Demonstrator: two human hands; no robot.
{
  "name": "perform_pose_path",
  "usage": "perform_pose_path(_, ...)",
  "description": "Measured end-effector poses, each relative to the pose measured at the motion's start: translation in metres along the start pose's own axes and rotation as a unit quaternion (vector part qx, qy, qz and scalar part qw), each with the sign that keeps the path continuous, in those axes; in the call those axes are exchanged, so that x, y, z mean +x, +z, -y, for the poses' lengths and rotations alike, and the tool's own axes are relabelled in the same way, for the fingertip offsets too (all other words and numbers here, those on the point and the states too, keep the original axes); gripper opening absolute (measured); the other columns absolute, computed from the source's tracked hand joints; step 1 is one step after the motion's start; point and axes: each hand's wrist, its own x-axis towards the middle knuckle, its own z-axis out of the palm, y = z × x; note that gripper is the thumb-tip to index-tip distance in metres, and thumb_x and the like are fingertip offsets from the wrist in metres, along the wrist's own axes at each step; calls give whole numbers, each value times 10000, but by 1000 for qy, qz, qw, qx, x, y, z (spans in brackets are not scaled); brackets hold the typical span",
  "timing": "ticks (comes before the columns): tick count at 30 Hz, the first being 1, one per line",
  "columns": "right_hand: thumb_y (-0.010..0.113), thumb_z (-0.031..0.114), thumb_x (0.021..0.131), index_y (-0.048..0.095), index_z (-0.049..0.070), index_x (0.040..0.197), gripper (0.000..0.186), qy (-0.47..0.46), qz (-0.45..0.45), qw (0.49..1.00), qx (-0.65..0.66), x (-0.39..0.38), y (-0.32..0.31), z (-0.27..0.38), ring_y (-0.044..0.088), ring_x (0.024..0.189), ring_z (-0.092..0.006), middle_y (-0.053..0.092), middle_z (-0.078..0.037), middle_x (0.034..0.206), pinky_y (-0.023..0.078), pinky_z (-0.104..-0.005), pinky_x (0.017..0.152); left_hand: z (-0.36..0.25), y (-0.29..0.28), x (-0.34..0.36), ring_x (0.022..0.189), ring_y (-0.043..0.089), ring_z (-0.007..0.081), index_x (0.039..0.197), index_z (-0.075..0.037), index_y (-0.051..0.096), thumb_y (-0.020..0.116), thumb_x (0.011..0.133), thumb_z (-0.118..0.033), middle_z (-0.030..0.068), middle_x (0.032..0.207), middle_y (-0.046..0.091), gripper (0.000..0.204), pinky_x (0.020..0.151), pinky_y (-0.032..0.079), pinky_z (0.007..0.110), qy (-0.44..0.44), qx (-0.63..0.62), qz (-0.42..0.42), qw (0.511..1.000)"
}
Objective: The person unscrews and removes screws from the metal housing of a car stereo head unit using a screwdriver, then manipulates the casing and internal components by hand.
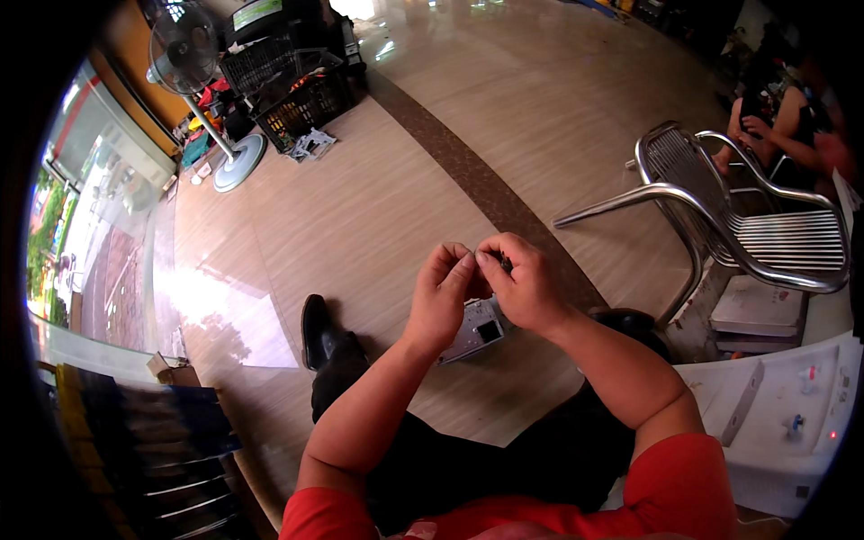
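My left hand and my right hand meet in front of me, thumbs and fingertips pinched close together. A small dark piece shows among the fingers of my right hand; its kind is too small to tell. Whatever the left fingertips grip is hidden. Below and behind the hands lies a grey metal housing with a black square opening, partly covered by my hands and wrists.
A shiny metal armchair stands to the right, near another seated person. At the far left are a standing fan and a black crate. A white appliance sits close at my right, a dark rack at my left.
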Motion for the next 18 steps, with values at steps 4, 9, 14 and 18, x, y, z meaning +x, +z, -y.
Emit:
perform_pose_path(4,632,44,877,595,1,936,82,-3,10,1000,-17,-3,-3,-1,632,769,-331,636,-164,834,497,-391,669,9,-1,0,742,606,121,1022,-47,507,483,1045,-184,37,864,600,142,687,541,278,-14,1,5,1000)
perform_pose_path(9,626,45,878,581,6,930,79,2,21,999,-27,-6,-6,-5,630,790,-351,633,-179,848,494,-413,683,20,-8,2,836,651,184,1040,-44,521,471,1051,-236,74,947,629,198,772,567,361,-51,18,29,998)
perform_pose_path(14,627,43,868,576,13,932,87,-21,29,997,-63,-7,-4,-12,622,811,-365,629,-178,848,492,-424,704,20,-6,0,817,652,181,1043,-41,537,457,1055,-250,74,929,634,224,759,568,356,-72,4,24,997)
perform_pose_path(18,633,51,872,581,24,938,88,-37,19,994,-104,-10,-7,-11,625,793,-358,627,-171,852,495,-418,692,24,-4,-1,794,647,174,1037,-44,555,459,1053,-260,67,912,634,237,741,563,343,-80,-2,20,997)
